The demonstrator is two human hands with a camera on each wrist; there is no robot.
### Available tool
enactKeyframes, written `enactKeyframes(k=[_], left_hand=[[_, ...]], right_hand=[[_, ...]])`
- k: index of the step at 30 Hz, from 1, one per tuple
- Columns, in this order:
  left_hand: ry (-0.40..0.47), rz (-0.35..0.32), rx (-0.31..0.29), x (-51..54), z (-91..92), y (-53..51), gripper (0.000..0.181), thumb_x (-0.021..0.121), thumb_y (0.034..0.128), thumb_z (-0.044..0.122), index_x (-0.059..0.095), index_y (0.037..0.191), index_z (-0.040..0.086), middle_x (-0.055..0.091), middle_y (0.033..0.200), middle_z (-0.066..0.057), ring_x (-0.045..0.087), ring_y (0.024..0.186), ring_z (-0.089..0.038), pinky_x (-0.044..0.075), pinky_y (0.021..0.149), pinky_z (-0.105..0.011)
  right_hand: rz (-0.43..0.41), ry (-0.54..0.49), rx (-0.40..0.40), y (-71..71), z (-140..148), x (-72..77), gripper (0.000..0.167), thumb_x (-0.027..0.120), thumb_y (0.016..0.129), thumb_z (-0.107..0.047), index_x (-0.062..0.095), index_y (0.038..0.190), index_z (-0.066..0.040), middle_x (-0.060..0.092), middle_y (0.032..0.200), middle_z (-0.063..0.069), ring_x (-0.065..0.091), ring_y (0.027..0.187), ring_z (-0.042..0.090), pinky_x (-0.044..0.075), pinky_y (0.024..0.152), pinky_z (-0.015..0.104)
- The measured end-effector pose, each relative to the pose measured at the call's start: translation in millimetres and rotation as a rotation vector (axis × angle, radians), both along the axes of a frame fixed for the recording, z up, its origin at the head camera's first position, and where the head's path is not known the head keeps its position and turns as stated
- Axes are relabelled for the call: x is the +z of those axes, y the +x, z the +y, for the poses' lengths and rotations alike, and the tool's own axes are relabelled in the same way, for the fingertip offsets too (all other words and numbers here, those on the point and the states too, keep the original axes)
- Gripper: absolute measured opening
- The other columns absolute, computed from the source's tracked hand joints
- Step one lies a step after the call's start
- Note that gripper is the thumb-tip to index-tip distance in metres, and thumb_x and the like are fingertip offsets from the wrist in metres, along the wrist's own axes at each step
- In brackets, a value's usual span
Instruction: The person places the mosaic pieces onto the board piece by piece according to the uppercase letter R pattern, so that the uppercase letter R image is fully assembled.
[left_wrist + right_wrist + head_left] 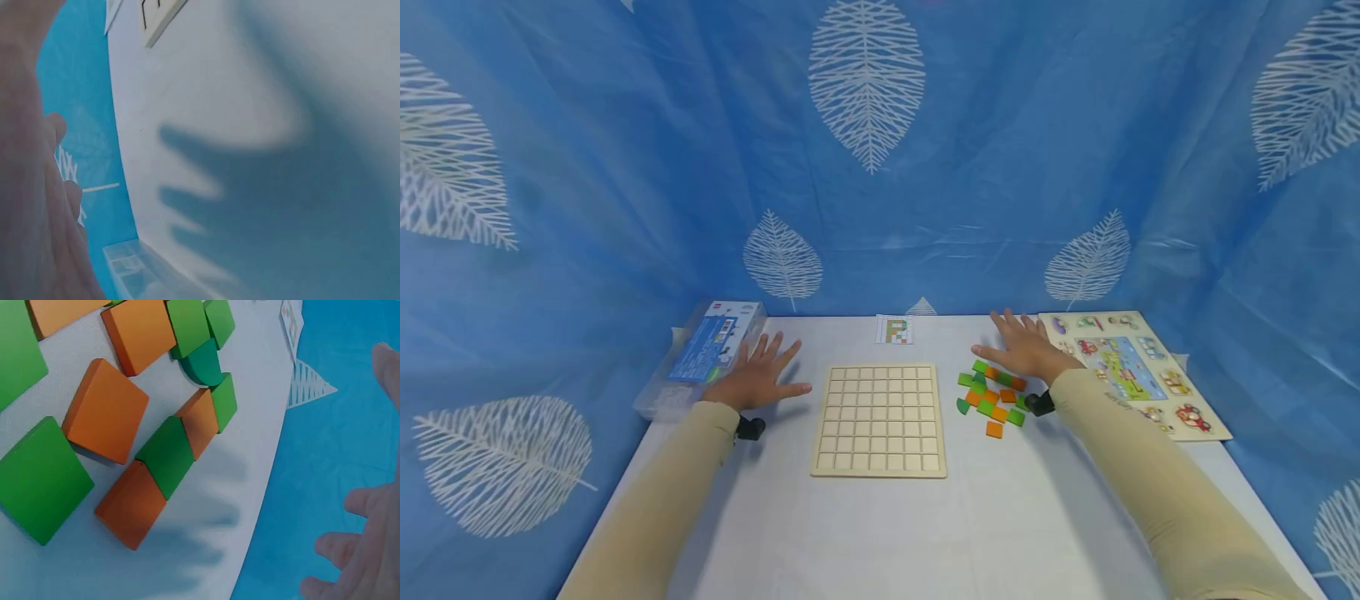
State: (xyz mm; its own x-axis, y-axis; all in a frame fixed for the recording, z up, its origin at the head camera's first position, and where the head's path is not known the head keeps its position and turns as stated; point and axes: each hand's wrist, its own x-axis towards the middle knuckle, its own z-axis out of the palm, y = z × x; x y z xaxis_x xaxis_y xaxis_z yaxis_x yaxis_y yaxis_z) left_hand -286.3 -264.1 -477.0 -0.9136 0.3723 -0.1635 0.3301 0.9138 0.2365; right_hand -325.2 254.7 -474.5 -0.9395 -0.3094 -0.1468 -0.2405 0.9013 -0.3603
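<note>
My left hand (757, 377) hovers palm down with fingers spread, between the clear plastic box and the wooden grid board (880, 421); it holds nothing, and its shadow falls on the table in the left wrist view. The board's square cells hold no pieces. On the right, my right hand (1021, 348) is spread above the table just beyond a loose cluster of orange and green blocks (985, 408). In the right wrist view, flat square blocks such as an orange tile (107, 412) and a green tile (45, 481) lie near a dark green rounded piece (203, 364).
A small pattern card (894, 330) lies behind the board at the table's back edge. At far left, a blue-and-white package (715, 342) sits on a clear plastic box (658, 392). An illustrated wooden puzzle board (1195, 425) lies by my right forearm. Blue leaf-patterned cloth (925, 233) hangs around the table.
</note>
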Motion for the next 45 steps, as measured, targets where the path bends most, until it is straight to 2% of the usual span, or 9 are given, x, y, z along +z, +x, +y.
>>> enactKeyframes(k=[4, 10, 15, 23, 28, 32, 34, 41, 45], left_hand=[[0.045, -0.015, -0.020, -9.7, 2.2, 2.5, 0.111, 0.047, 0.0912, 0.087, 0.017, 0.171, 0.015, 0.005, 0.173, -0.024, -0.007, 0.157, -0.046, -0.013, 0.118, -0.069], [0.098, -0.044, -0.042, -13.6, 10.7, 5.8, 0.110, 0.054, 0.0929, 0.081, 0.018, 0.170, 0.012, 0.004, 0.172, -0.026, -0.006, 0.156, -0.048, -0.014, 0.119, -0.068], [0.084, -0.072, -0.045, -17.0, 15.9, 9.3, 0.109, 0.059, 0.0933, 0.077, 0.014, 0.171, 0.014, 0.001, 0.173, -0.023, -0.007, 0.156, -0.046, -0.012, 0.120, -0.066], [0.119, -0.085, -0.080, -28.1, 27.5, 17.6, 0.118, 0.064, 0.0891, 0.078, 0.014, 0.170, 0.009, 0.005, 0.173, -0.024, -0.002, 0.157, -0.046, -0.008, 0.122, -0.066], [0.108, -0.097, -0.083, -34.8, 37.3, 26.9, 0.119, 0.065, 0.0882, 0.078, 0.013, 0.170, 0.008, 0.007, 0.173, -0.023, 0.000, 0.158, -0.042, -0.005, 0.123, -0.063], [0.126, -0.099, -0.084, -41.5, 44.4, 36.2, 0.122, 0.067, 0.0858, 0.079, 0.016, 0.169, 0.005, 0.009, 0.172, -0.024, 0.002, 0.158, -0.042, -0.003, 0.124, -0.062], [0.126, -0.095, -0.083, -45.0, 47.1, 40.6, 0.125, 0.067, 0.0834, 0.081, 0.016, 0.169, 0.006, 0.009, 0.173, -0.021, 0.002, 0.159, -0.039, -0.002, 0.125, -0.059], [0.222, -0.072, -0.087, -53.1, 51.8, 56.6, 0.134, 0.079, 0.0742, 0.078, 0.021, 0.168, 0.002, 0.015, 0.172, -0.022, 0.007, 0.158, -0.042, 0.005, 0.126, -0.058], [0.224, -0.077, -0.070, -58.7, 55.7, 62.7, 0.138, 0.078, 0.0719, 0.081, 0.019, 0.168, 0.001, 0.013, 0.173, -0.021, 0.005, 0.159, -0.039, 0.005, 0.127, -0.053]], right_hand=[[0.002, -0.004, 0.006, 0.5, 0, -3.3, 0.105, 0.046, 0.101, -0.074, 0.015, 0.167, 0.001, 0.007, 0.169, 0.034, 0.004, 0.150, 0.062, -0.007, 0.118, 0.073], [-0.017, -0.014, -0.010, 0.0, -1, -5.8, 0.107, 0.047, 0.100, -0.075, 0.015, 0.167, 0.001, 0.006, 0.169, 0.033, 0.005, 0.151, 0.061, -0.003, 0.119, 0.072], [-0.043, -0.040, -0.001, -1.0, -6, -7.0, 0.107, 0.048, 0.099, -0.075, 0.015, 0.168, 0.001, 0.006, 0.170, 0.032, 0.006, 0.151, 0.061, 0.001, 0.120, 0.071], [-0.064, -0.079, 0.023, -1.3, -12, -12.9, 0.098, 0.046, 0.105, -0.067, 0.015, 0.167, 0.002, 0.014, 0.169, 0.031, 0.012, 0.153, 0.055, 0.010, 0.122, 0.069], [-0.114, -0.129, 0.017, -1.7, -14, -17.7, 0.088, 0.046, 0.109, -0.058, 0.017, 0.167, 0.001, 0.020, 0.169, 0.029, 0.017, 0.153, 0.050, 0.015, 0.122, 0.066], [-0.147, -0.123, -0.002, 0.1, -15, -20.5, 0.078, 0.048, 0.112, -0.048, 0.021, 0.167, 0.001, 0.026, 0.167, 0.029, 0.022, 0.153, 0.049, 0.018, 0.122, 0.064], [-0.147, -0.110, -0.002, 1.9, -14, -20.9, 0.074, 0.049, 0.113, -0.043, 0.025, 0.166, 0.002, 0.029, 0.166, 0.029, 0.024, 0.152, 0.048, 0.019, 0.122, 0.063], [-0.135, -0.088, 0.032, 8.3, -10, -20.5, 0.065, 0.052, 0.112, -0.033, 0.034, 0.162, 0.004, 0.036, 0.161, 0.031, 0.031, 0.149, 0.049, 0.023, 0.121, 0.063], [-0.122, -0.093, 0.027, 9.2, -7, -22.6, 0.062, 0.056, 0.111, -0.029, 0.038, 0.159, 0.006, 0.039, 0.159, 0.031, 0.033, 0.148, 0.050, 0.025, 0.120, 0.064]])
